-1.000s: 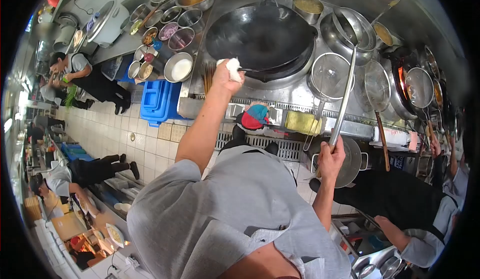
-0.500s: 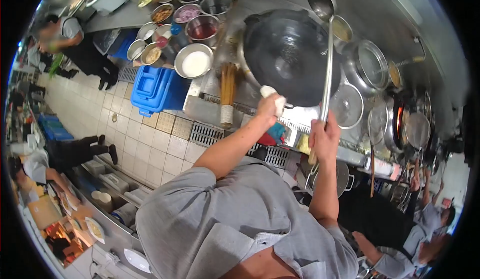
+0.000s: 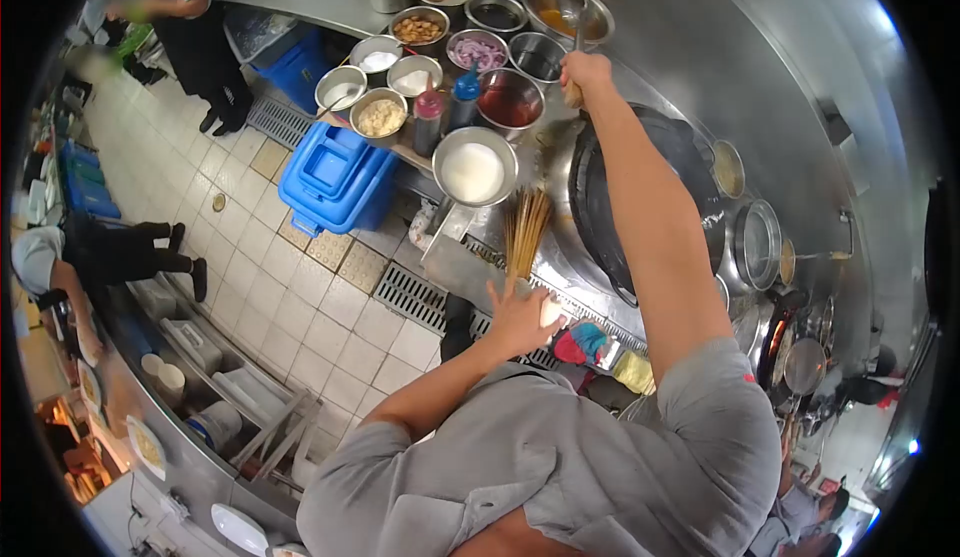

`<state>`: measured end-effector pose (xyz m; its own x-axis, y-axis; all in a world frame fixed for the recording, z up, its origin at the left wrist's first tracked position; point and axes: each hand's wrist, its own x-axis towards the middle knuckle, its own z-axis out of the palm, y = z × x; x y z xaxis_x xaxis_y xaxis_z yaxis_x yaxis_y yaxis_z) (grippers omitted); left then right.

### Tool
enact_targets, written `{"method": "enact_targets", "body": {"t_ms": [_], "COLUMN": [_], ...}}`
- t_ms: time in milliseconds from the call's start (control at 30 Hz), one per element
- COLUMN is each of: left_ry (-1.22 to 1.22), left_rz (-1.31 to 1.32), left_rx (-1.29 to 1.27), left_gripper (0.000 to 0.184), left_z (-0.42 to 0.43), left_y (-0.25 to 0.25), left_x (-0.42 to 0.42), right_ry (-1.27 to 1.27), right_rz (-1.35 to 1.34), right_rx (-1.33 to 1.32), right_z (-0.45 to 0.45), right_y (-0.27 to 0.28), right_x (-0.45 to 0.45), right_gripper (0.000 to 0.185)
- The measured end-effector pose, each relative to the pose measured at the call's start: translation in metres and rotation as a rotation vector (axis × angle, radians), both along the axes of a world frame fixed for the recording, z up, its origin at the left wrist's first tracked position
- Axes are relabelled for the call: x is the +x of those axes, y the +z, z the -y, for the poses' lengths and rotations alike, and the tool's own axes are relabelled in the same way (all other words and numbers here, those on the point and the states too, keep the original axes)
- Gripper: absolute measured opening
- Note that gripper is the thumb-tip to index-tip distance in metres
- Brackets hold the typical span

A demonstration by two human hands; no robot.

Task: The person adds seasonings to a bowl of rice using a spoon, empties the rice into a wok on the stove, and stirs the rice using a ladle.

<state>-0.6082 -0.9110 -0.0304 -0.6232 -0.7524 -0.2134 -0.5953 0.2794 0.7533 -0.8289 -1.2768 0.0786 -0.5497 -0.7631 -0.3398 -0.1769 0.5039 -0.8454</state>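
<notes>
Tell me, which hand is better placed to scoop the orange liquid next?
Probably the right hand: it holds the ladle, whose head is at the bowl of orange liquid. The left hand is farther off, by the brush, with a white cloth.

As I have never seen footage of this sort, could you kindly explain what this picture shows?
There is no machine: a person works bare-handed, and one camera worn on the head looks forward and down. The right hand grips a ladle, its scoop at a bowl of orange liquid. The left hand holds something white, probably a cloth, close to a bundle of thin sticks; I cannot tell whether it touches them. A dark wok lies below the right forearm, and nearby stand bowls of sliced purple onion and other ingredients.
</notes>
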Motion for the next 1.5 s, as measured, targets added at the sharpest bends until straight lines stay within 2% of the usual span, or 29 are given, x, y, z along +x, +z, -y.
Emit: {"method": "enact_targets", "body": {"t_ms": [133,233,333,433,500,533,633,700,800,833,900,933,1000,1067,1133,1167,1200,1267,1333,1400,1433,1467,1500], "left_ry": [-0.054,0.061,0.048,0.038,0.064,0.086,0.002,-0.013,0.009,0.020,0.063,0.052,0.067,0.108,0.174,0.209,0.231,0.277,0.307,0.316,0.324,0.364,0.366], "left_rz": [0.076,0.069,0.002,0.048,0.144,0.211,0.240,0.167,0.222,0.125,-0.070,-0.080,-0.062,0.007,0.133,0.198,0.205,0.135,0.070,0.101,0.109,0.081,0.036], "left_rx": [0.064,0.021,0.167,0.106,0.009,-0.004,-0.116,-0.155,-0.382,-0.415,-0.484,-0.314,-0.271,-0.284,-0.350,-0.383,-0.342,-0.331,-0.358,-0.399,-0.421,-0.570,-0.620], "left_gripper": [0.062,0.058,0.054,0.051,0.048,0.046,0.049,0.050,0.050,0.050,0.049,0.051,0.053,0.056,0.060,0.063,0.073,0.081,0.093,0.096,0.097,0.090,0.085], "left_z": [-0.016,-0.017,-0.002,0.011,0.021,0.033,0.053,0.054,0.043,0.039,0.032,0.025,0.008,-0.007,-0.020,-0.025,-0.027,-0.029,-0.031,-0.041,-0.049,-0.058,-0.065], "left_y": [-0.029,-0.044,-0.052,-0.038,-0.045,-0.027,-0.040,-0.053,-0.039,-0.036,-0.028,-0.023,-0.029,-0.046,-0.072,-0.081,-0.089,-0.095,-0.101,-0.083,-0.076,-0.073,-0.070], "left_x": [0.003,0.000,0.003,0.015,0.032,0.043,0.065,0.068,0.061,0.057,0.046,0.037,0.019,0.004,-0.004,-0.007,-0.010,-0.010,-0.007,-0.004,-0.003,-0.003,-0.005], "right_ry": [-0.023,-0.067,-0.109,-0.098,-0.102,-0.105,-0.063,-0.042,0.001,0.022,-0.035,-0.053,-0.283,-0.351,-0.402,-0.424,-0.401,-0.355,-0.271,-0.192,-0.195,-0.193,-0.190], "right_rz": [0.267,0.679,0.806,0.825,1.008,1.102,1.290,1.319,1.340,1.342,1.287,1.263,1.063,1.077,0.890,0.798,0.827,0.891,1.001,1.160,1.074,0.984,0.770], "right_rx": [-0.063,-0.180,-0.323,-0.442,-0.526,-0.566,-0.593,-0.583,-0.591,-0.599,-0.554,-0.530,-0.391,-0.330,-0.218,-0.163,-0.172,-0.176,-0.236,-0.350,-0.374,-0.402,-0.351], "right_z": [0.005,0.011,-0.003,-0.038,-0.067,-0.086,-0.165,-0.229,-0.326,-0.359,-0.423,-0.451,-0.499,-0.545,-0.579,-0.588,-0.590,-0.599,-0.582,-0.552,-0.534,-0.523,-0.526], "right_y": [0.009,0.012,0.021,0.038,0.053,0.058,0.076,0.087,0.080,0.076,0.074,0.074,0.076,0.060,0.053,0.050,0.044,0.023,-0.009,-0.032,-0.042,-0.045,-0.045], "right_x": [0.013,0.001,-0.007,-0.014,-0.026,-0.032,-0.043,-0.048,-0.068,-0.075,-0.084,-0.085,-0.083,-0.091,-0.088,-0.089,-0.095,-0.108,-0.130,-0.145,-0.150,-0.153,-0.154], "right_gripper": [0.018,0.020,0.013,0.013,0.009,0.007,0.008,0.015,0.031,0.037,0.038,0.038,0.030,0.030,0.029,0.029,0.029,0.029,0.028,0.025,0.023,0.022,0.021]}}
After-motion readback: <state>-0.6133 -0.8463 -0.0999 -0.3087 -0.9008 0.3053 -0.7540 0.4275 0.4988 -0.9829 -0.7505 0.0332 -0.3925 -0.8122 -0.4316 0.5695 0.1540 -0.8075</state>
